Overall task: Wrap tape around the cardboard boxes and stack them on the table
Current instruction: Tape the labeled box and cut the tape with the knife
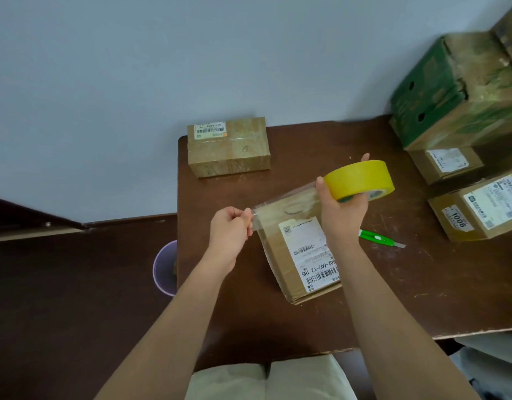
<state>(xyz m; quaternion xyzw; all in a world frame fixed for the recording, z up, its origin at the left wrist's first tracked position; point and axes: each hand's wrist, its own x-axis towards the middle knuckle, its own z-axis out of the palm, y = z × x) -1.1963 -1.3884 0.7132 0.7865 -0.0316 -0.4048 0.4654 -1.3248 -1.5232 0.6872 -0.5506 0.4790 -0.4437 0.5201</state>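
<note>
A flat cardboard box (pixel 289 255) with a white shipping label lies in the middle of the brown table (pixel 393 298). My right hand (pixel 342 209) grips a yellow tape roll (pixel 360 179) held above the box's far end. A clear strip of tape (pixel 280 202) stretches from the roll to my left hand (pixel 230 226), which pinches its free end above the box's left edge. A taped cardboard box (pixel 228 148) stands at the table's far left corner.
A green utility knife (pixel 378 237) lies on the table right of the box. Several boxes crowd the right side: a labelled one (pixel 477 209), a small one (pixel 446 163) and a big green one (pixel 456 93). A purple bin (pixel 165 267) stands left of the table.
</note>
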